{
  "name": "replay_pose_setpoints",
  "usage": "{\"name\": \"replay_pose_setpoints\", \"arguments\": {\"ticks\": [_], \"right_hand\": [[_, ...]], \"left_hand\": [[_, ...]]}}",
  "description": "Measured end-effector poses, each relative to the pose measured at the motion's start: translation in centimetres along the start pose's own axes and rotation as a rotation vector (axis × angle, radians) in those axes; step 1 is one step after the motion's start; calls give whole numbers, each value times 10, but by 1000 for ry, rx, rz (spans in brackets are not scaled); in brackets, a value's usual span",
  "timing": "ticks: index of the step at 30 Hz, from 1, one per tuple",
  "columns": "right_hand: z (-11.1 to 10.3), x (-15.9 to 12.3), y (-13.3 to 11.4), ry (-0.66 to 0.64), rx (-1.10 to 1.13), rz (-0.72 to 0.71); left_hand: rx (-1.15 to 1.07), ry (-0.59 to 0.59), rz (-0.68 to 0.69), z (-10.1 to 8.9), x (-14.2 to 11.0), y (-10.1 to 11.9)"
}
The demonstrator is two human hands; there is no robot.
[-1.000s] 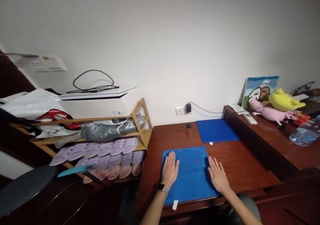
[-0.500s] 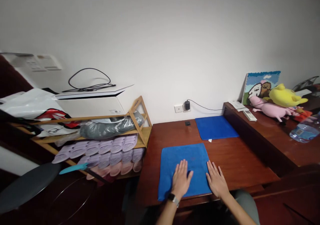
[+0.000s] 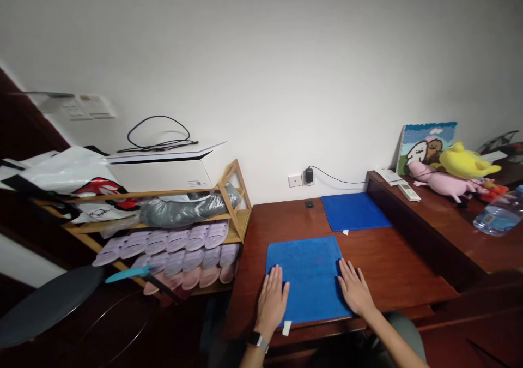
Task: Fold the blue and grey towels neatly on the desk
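Observation:
A blue cloth [image 3: 312,281] lies spread flat on the brown wooden desk, with a small white tag [image 3: 286,327] sticking out at its near left corner. My left hand [image 3: 273,300], a watch on its wrist, lies flat over the cloth's left edge, fingers stretched out. On the right edge rests my right hand [image 3: 356,289], palm down with fingers extended. Neither hand grips anything. Farther back on the desk is a second blue cloth [image 3: 355,211], also flat, with a white tag at its front edge.
Left of the desk [image 3: 281,221] stands a wooden rack [image 3: 235,193] with purple and pink slippers [image 3: 183,240] and a white box [image 3: 159,174] on top. A raised desk section [image 3: 449,226] at right holds plush toys [image 3: 443,180], a remote [image 3: 408,192] and a plastic bottle [image 3: 496,218].
My left hand has slid from the cloth's middle to its left edge, and the near tag now shows. The right hand stays at the right edge. The view has shifted slightly.

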State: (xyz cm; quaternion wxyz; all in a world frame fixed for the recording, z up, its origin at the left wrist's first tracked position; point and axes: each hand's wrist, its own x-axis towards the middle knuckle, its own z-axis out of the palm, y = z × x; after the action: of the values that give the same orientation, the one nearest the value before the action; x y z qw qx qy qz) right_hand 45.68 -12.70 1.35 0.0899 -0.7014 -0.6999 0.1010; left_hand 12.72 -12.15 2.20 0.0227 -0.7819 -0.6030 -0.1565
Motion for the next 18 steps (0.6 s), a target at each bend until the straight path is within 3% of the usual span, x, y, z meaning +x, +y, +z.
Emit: {"name": "replay_pose_setpoints", "arguments": {"ticks": [5,9,12,15,18], "right_hand": [[-27,55,-15,-30,-1,-19],[-30,95,-16,-118,-24,0],[-22,107,-12,-100,-19,8],[-13,107,-8,-68,-13,-2],[-11,107,-7,-74,-12,-1]], "left_hand": [[-60,-85,161,6,6,40],[-50,-122,170,12,-1,37],[-49,-124,169,12,1,34],[-79,-109,204,12,23,53],[-137,-112,269,21,67,96]]}}
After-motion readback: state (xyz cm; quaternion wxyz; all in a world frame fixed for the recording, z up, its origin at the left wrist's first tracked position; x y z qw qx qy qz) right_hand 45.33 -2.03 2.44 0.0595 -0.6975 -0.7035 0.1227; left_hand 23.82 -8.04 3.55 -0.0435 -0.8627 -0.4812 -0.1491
